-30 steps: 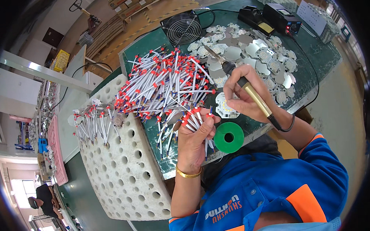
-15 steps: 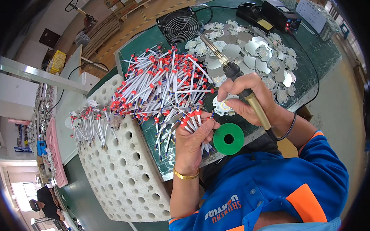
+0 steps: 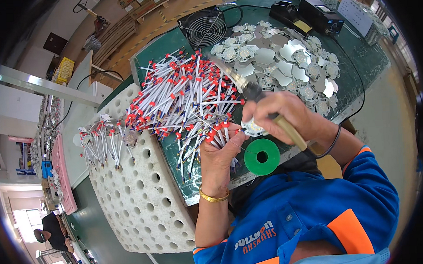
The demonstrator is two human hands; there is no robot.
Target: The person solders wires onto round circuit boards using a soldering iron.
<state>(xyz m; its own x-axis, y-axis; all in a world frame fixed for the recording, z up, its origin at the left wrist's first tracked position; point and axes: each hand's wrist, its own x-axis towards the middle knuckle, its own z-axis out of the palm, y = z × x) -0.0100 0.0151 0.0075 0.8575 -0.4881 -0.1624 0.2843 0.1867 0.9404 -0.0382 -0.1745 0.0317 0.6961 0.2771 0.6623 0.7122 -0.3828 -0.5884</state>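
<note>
My left hand point(image 3: 218, 162) is closed around several short white wires point(image 3: 216, 137) with red collars, just in front of a large heap of such wires point(image 3: 182, 93). Thin solder wire point(image 3: 240, 147) runs by its fingertips. In my right hand point(image 3: 287, 113) is a soldering iron point(image 3: 253, 90), its blurred metal tip pointing to the far left over the heap. Below those fingers a white LED board point(image 3: 254, 128) sits close to my left fingertips; whether the right fingers pinch it I cannot tell. A green solder spool point(image 3: 250, 164) lies beside both hands at the table's near edge.
Many metallic LED boards point(image 3: 307, 73) are piled at the right. A black fan point(image 3: 205, 30) and a soldering station point(image 3: 321, 16) stand at the back. The perforated white foam block point(image 3: 139, 195) on the left carries wired boards point(image 3: 109, 135). A person point(image 3: 54, 233) is far left.
My right hand has shifted a little left and lower with the soldering iron. The LED board has come left, nearer my left fingertips. My left hand has hardly moved.
</note>
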